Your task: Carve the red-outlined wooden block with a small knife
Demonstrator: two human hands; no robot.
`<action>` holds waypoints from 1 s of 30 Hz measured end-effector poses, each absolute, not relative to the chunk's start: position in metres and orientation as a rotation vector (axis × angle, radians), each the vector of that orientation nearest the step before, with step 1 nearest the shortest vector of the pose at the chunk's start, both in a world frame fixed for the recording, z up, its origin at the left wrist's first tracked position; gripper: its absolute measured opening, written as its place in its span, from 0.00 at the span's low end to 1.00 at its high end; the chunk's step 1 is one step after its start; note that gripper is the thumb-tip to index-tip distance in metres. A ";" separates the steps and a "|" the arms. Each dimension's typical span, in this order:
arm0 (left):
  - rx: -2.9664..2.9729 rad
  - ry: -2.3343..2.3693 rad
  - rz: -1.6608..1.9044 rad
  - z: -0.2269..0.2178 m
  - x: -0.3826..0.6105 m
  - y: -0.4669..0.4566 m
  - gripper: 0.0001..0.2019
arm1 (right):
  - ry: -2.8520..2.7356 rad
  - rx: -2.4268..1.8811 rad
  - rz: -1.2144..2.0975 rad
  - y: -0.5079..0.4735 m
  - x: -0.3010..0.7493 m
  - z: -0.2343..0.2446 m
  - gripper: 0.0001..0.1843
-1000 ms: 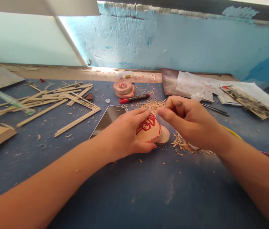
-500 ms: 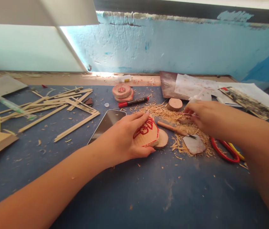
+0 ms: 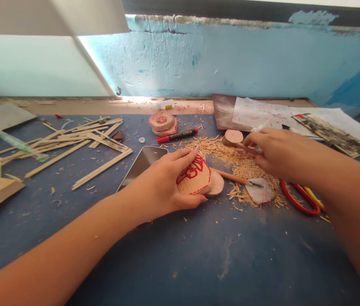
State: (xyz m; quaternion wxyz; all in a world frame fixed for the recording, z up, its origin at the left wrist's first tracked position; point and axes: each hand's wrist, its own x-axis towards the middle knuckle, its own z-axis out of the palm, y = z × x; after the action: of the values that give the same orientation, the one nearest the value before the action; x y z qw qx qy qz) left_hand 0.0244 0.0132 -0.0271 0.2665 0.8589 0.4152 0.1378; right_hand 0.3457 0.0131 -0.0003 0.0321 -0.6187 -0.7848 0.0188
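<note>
My left hand [image 3: 170, 180] is closed around the edges of a flat wooden block [image 3: 195, 178] with red marker lines drawn on its face. The block partly covers a round wood slice [image 3: 216, 185] on the table. My right hand [image 3: 270, 146] pinches a thin brown wooden stick [image 3: 247, 148]; its far part is hidden by the fingers, so its kind is unclear. Beneath that hand lie wood shavings [image 3: 240, 161] and a carving tool [image 3: 233, 177], whose metal tip rests over a pale flat stone-like piece [image 3: 260, 191]. A small wood round [image 3: 233, 137] sits left of the fingers.
A phone [image 3: 144, 161] lies partly under my left hand. A red marker [image 3: 177, 135] and stacked wood slices [image 3: 162, 122] are behind. Thin wooden sticks [image 3: 55, 146] spread at left. Red-handled scissors [image 3: 299, 199] lie at right, papers [image 3: 259, 112] and a rough board [image 3: 333, 134] behind.
The stick now shows clearly in my right fingers, angled toward the small wood round. The carving tool on the shavings has shifted slightly. My left hand stays on the block.
</note>
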 end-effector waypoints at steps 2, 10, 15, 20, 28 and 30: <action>2.314 1.122 0.375 -0.027 0.024 0.013 0.54 | -2.394 -1.816 0.143 0.007 0.331 0.012 0.07; 2.310 1.095 0.396 -0.032 0.021 0.014 0.56 | -1.852 -1.082 0.963 -0.016 0.276 0.025 0.05; 2.309 1.100 0.386 -0.031 0.021 0.014 0.55 | -1.848 -1.051 0.962 -0.019 0.274 0.014 0.11; 2.361 1.029 0.458 -0.031 0.021 0.016 0.50 | -1.925 -1.075 0.857 -0.019 0.275 0.006 0.27; 2.194 1.159 0.828 -0.029 0.021 0.015 0.44 | -2.053 -1.050 0.577 -0.013 0.279 0.010 0.18; 2.153 1.185 0.899 -0.028 0.021 0.016 0.44 | -2.269 -1.120 0.498 -0.012 0.281 0.006 0.18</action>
State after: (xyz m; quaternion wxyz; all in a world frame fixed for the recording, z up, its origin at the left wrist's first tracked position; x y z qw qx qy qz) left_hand 0.0208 0.0159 -0.0278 0.2592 0.7947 0.4372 0.3319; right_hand 0.2814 -0.0125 0.0064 0.2776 -0.4171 -0.8453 0.1854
